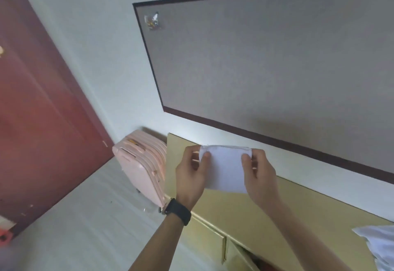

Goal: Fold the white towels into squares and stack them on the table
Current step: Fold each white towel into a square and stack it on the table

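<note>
I hold a small folded white towel (pixel 225 167) up in the air above the far left end of the yellow table (pixel 277 213). My left hand (pixel 190 177) pinches its left edge between thumb and fingers. At the right edge my right hand (pixel 259 174) pinches it the same way. The towel hangs as a near-square shape with its hemmed edge on top. A heap of loose white towels (pixel 379 247) lies at the right edge of the view, partly cut off.
A pink suitcase (pixel 142 164) stands on the floor against the table's left end. A red door (pixel 42 121) fills the left. A grey pinboard (pixel 277 68) hangs on the wall behind the table. An open drawer (pixel 241 253) shows under the table front.
</note>
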